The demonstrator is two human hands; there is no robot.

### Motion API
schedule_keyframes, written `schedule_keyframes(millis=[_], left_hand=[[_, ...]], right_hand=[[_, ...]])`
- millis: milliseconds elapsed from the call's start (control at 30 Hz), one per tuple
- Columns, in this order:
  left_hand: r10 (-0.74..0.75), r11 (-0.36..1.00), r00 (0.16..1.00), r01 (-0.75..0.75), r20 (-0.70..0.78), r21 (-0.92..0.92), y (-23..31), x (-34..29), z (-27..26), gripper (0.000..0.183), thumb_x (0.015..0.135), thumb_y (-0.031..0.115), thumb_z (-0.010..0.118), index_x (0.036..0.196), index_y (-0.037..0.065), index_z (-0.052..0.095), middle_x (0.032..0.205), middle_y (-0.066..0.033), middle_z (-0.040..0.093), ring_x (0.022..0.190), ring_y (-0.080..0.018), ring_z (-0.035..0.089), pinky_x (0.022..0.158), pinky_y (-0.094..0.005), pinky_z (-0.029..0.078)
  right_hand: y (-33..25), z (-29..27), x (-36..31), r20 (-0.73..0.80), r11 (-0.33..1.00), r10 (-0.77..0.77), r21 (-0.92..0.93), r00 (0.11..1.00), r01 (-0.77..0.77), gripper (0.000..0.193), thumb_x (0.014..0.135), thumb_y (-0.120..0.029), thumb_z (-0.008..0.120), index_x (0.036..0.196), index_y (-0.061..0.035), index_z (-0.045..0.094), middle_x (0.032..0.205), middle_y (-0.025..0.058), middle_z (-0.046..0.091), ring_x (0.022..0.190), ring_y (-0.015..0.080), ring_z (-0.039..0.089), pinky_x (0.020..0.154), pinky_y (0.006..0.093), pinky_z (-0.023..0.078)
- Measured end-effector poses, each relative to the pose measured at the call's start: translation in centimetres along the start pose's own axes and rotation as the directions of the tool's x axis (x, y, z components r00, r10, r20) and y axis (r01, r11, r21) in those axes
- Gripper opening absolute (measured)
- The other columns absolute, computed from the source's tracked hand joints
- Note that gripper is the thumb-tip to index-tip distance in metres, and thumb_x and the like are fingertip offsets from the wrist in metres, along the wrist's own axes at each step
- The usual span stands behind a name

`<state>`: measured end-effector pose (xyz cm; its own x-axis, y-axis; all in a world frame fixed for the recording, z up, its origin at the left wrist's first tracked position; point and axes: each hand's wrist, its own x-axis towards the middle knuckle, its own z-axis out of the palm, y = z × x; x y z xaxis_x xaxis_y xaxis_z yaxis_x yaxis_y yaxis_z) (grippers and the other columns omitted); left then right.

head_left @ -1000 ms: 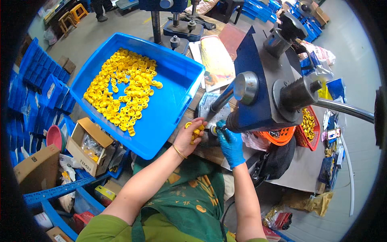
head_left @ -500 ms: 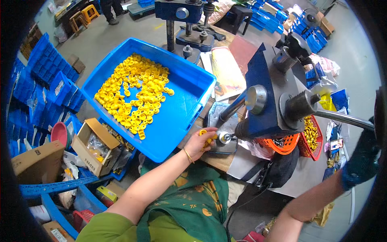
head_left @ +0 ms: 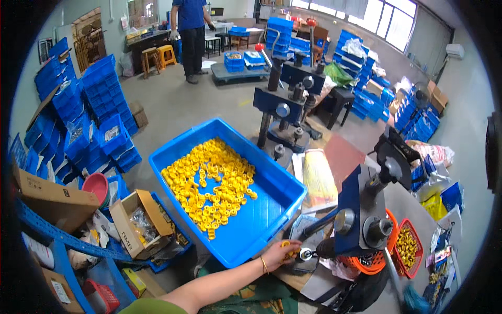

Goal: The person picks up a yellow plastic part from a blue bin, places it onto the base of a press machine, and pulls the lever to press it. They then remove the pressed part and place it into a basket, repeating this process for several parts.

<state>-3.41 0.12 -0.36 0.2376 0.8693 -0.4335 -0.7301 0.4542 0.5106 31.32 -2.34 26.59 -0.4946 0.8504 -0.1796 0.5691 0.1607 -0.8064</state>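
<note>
Yellow caps (head_left: 232,180) lie loose in the blue tray (head_left: 264,214). The left hand (head_left: 277,255) curls around a few more, just beside the die (head_left: 306,254) under the press (head_left: 358,209). Near the lever (head_left: 393,275), the gloved right hand (head_left: 415,299) blurs; I cannot tell its grip. A hasty pull could crush the left hand if it strays inward.

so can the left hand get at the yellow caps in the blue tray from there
Probably yes: the left hand is beside the open-topped blue tray, and only its wall seems to separate hand and yellow caps, though it holds similar yellow pieces.
</note>
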Motion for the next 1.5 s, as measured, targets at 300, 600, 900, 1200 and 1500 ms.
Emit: schedule_keyframes(millis=[300,600,900,1200,1500], left_hand=[[0.095,0.932,0.990,-0.053,-0.101,0.357,0.4,1.1,0.7,0.017,0.083,0.017,0.055,0.098,0.011,0.059,0.075,0.0030,0.058,0.061,-0.0054,0.051,0.047,-0.0184,0.038],[0.295,0.701,0.953,-0.262,0.064,0.663,-0.7,2.4,1.2,0.016,0.082,0.013,0.059,0.095,0.004,0.059,0.073,0.0010,0.054,0.058,-0.0059,0.049,0.050,-0.0197,0.039],[0.438,0.008,0.760,-0.537,0.480,0.844,-0.4,2.8,4.3,0.012,0.073,0.008,0.063,0.082,0.003,0.057,0.090,-0.0127,0.054,0.079,-0.0293,0.057,0.070,-0.0326,0.047],[0.490,0.200,0.755,-0.583,0.435,0.787,-0.9,4.3,2.5,0.015,0.078,0.009,0.059,0.092,0.002,0.059,0.084,-0.0090,0.057,0.072,-0.0217,0.058,0.063,-0.0293,0.047],[0.141,0.909,0.989,-0.109,-0.052,0.402,0.4,1.6,2.2,0.019,0.085,0.017,0.055,0.100,0.006,0.056,0.079,-0.0019,0.058,0.060,-0.0083,0.053,0.045,-0.0175,0.038]], right_hand=[[4.7,13.0,15.7,-0.615,0.999,0.037,0.014,0.788,-0.036,0.016,0.079,-0.019,0.055,0.080,-0.0033,0.060,0.076,0.0151,0.059,0.063,0.0244,0.055,0.056,0.0365,0.043],[14.5,22.8,18.1,-0.424,0.947,-0.277,-0.272,0.863,0.170,0.025,0.082,-0.023,0.056,0.095,-0.0016,0.057,0.087,0.0212,0.058,0.080,0.0384,0.056,0.067,0.0382,0.044],[12.8,19.9,14.9,-0.645,0.997,-0.035,0.032,0.763,0.073,0.023,0.083,-0.019,0.058,0.097,-0.0016,0.051,0.082,0.0137,0.059,0.076,0.0233,0.059,0.068,0.0317,0.045],[12.5,19.9,15.5,-0.444,0.998,0.044,0.051,0.895,-0.024,0.035,0.071,-0.018,0.070,0.095,0.0007,0.052,0.085,0.0150,0.059,0.073,0.0261,0.058,0.064,0.0329,0.046],[10.3,19.0,18.5,-0.312,0.904,-0.385,-0.320,0.869,0.285,0.022,0.064,-0.017,0.071,0.081,-0.0045,0.064,0.079,0.0140,0.061,0.072,0.0314,0.057,0.062,0.0388,0.045]])
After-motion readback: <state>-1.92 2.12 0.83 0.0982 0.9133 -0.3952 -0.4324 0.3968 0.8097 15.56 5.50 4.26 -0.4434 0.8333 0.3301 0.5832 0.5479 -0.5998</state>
